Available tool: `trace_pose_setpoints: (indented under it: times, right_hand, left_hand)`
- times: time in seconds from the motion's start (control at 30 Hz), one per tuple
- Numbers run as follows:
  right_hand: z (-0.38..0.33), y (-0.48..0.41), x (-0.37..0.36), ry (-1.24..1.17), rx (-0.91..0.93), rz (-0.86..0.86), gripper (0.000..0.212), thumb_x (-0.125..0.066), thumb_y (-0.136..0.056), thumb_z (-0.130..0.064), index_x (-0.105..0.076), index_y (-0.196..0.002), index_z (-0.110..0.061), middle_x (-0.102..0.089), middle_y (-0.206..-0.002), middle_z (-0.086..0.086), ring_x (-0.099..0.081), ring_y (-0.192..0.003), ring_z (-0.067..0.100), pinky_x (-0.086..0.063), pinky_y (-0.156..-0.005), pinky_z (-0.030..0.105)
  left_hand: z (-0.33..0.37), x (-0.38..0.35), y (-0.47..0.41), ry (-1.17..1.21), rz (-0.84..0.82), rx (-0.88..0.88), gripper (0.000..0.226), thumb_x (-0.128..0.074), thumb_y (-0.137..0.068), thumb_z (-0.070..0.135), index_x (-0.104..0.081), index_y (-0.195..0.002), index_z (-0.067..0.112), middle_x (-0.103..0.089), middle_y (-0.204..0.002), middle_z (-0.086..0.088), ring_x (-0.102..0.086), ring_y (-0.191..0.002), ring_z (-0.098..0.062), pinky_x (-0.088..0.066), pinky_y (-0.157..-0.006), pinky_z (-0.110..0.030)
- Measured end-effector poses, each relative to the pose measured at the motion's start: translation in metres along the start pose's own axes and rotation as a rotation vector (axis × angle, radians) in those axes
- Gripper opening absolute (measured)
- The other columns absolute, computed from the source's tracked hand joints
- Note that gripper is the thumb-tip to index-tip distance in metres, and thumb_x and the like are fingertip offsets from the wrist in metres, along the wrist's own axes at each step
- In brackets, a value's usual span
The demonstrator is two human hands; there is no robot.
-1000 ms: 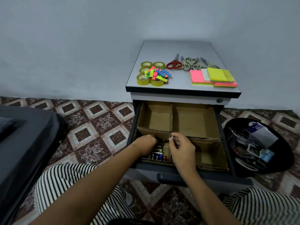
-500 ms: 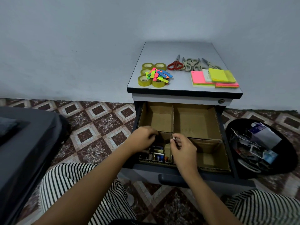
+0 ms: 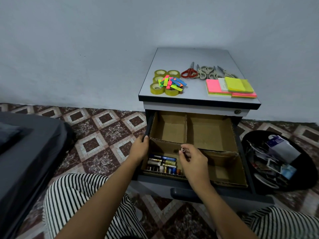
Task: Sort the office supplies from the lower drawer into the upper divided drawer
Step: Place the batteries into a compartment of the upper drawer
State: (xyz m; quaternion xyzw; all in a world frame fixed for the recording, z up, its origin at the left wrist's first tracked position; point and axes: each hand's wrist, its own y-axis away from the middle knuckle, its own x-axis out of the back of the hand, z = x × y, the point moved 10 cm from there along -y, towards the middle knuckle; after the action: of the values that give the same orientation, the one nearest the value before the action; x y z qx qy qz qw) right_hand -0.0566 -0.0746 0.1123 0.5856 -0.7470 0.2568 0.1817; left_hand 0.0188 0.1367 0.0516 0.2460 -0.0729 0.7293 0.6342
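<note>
While apart, hands (image 3: 139, 150) (image 3: 194, 160) on drawer rim (image 3: 150, 124) and battery (image 3: 182, 149).

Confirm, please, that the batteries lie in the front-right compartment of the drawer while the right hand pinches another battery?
Not quite: the head view shows the batteries in the front-left compartment of the drawer; the right hand does pinch another battery.

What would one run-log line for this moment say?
left hand: grips divided drawer left wall | right hand: pinches battery above drawer | front-left compartment: batteries inside
</note>
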Motion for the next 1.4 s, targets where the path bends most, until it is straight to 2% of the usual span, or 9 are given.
trace_pose_setpoints:
  times: [0.17, 0.33, 0.4, 0.57, 0.67, 0.8, 1.03, 1.2, 1.4]
  right_hand:
    - [-0.013, -0.016, -0.037, 0.083, -0.088, -0.168, 0.022, -0.055, -0.093, -0.013, -0.061, -0.114, -0.014, -0.063, -0.103, 0.000, -0.055, -0.076, 0.002, -0.043, -0.058, 0.006]
    - [0.034, -0.028, -0.094, -0.047, -0.555, -0.237, 0.007, -0.058, -0.088, -0.009, -0.065, -0.089, -0.011, -0.068, -0.101, 0.011, -0.066, -0.091, 0.027, -0.056, -0.080, 0.035]
    - [0.049, -0.029, -0.113, -0.193, -0.657, -0.272, 0.015, -0.056, -0.087, -0.007, -0.065, -0.097, -0.002, -0.068, -0.099, 0.016, -0.066, -0.091, 0.030, -0.056, -0.083, 0.042]
    - [0.061, -0.021, -0.125, -0.437, -0.773, -0.247, 0.015, -0.052, -0.090, -0.001, -0.058, -0.078, -0.006, -0.055, -0.069, 0.003, -0.059, -0.054, 0.012, -0.055, -0.056, 0.022]
    - [0.071, -0.021, -0.126, -0.408, -0.858, -0.142, 0.016, -0.060, -0.088, -0.006, -0.059, -0.073, -0.003, -0.061, -0.070, 0.009, -0.061, -0.054, 0.017, -0.051, -0.050, 0.027]
    - [0.080, -0.027, -0.127, -0.204, -0.835, -0.118, 0.017, -0.068, -0.085, -0.016, -0.060, -0.079, -0.002, -0.064, -0.087, 0.014, -0.064, -0.081, 0.029, -0.055, -0.073, 0.038]
    - [0.092, -0.028, -0.133, -0.211, -0.852, -0.131, 0.022, -0.046, -0.089, 0.006, -0.061, -0.105, 0.010, -0.064, -0.101, 0.021, -0.056, -0.082, 0.028, -0.044, -0.056, 0.031]
    - [0.088, -0.029, -0.128, -0.140, -0.818, -0.139, 0.015, -0.045, -0.092, -0.001, -0.059, -0.093, 0.005, -0.059, -0.098, 0.017, -0.054, -0.084, 0.026, -0.047, -0.070, 0.035]
    - [0.083, -0.028, -0.131, -0.105, -0.780, -0.209, 0.025, -0.051, -0.091, -0.009, -0.060, -0.111, 0.003, -0.063, -0.108, 0.018, -0.054, -0.085, 0.027, -0.047, -0.073, 0.034]
  left_hand:
    - [-0.008, 0.001, -0.001, 0.093, -0.005, 0.082, 0.042, -0.039, -0.100, 0.031, -0.051, -0.133, 0.008, -0.053, -0.134, -0.011, -0.048, -0.124, -0.028, -0.037, -0.107, -0.040]
    - [-0.007, 0.004, 0.001, 0.140, 0.026, 0.090, 0.039, -0.038, -0.100, 0.030, -0.056, -0.125, 0.006, -0.060, -0.123, -0.013, -0.054, -0.115, -0.028, -0.041, -0.102, -0.041]
    - [-0.007, 0.003, 0.002, 0.145, 0.030, 0.090, 0.038, -0.038, -0.100, 0.028, -0.056, -0.124, 0.004, -0.060, -0.122, -0.015, -0.053, -0.114, -0.029, -0.041, -0.099, -0.038]
    - [-0.009, 0.004, -0.001, 0.142, 0.042, 0.095, 0.038, -0.039, -0.100, 0.029, -0.055, -0.124, 0.004, -0.059, -0.123, -0.018, -0.052, -0.115, -0.030, -0.040, -0.099, -0.039]
    - [-0.010, 0.003, -0.002, 0.176, 0.039, 0.104, 0.039, -0.039, -0.100, 0.028, -0.053, -0.127, 0.004, -0.058, -0.125, -0.017, -0.052, -0.117, -0.029, -0.041, -0.102, -0.040]
    - [-0.010, 0.002, 0.000, 0.187, 0.028, 0.115, 0.039, -0.038, -0.101, 0.029, -0.052, -0.130, 0.007, -0.057, -0.126, -0.012, -0.051, -0.117, -0.027, -0.040, -0.101, -0.037]
    - [-0.009, 0.002, -0.001, 0.187, 0.031, 0.103, 0.039, -0.037, -0.101, 0.028, -0.052, -0.131, 0.008, -0.056, -0.129, -0.012, -0.050, -0.119, -0.026, -0.038, -0.094, -0.031]
    - [-0.008, 0.003, 0.001, 0.184, 0.032, 0.095, 0.040, -0.036, -0.102, 0.027, -0.048, -0.135, 0.008, -0.053, -0.132, -0.013, -0.047, -0.122, -0.027, -0.036, -0.096, -0.030]
    - [-0.007, 0.002, 0.001, 0.182, 0.026, 0.095, 0.040, -0.036, -0.102, 0.028, -0.048, -0.134, 0.008, -0.054, -0.132, -0.012, -0.048, -0.121, -0.026, -0.037, -0.095, -0.030]
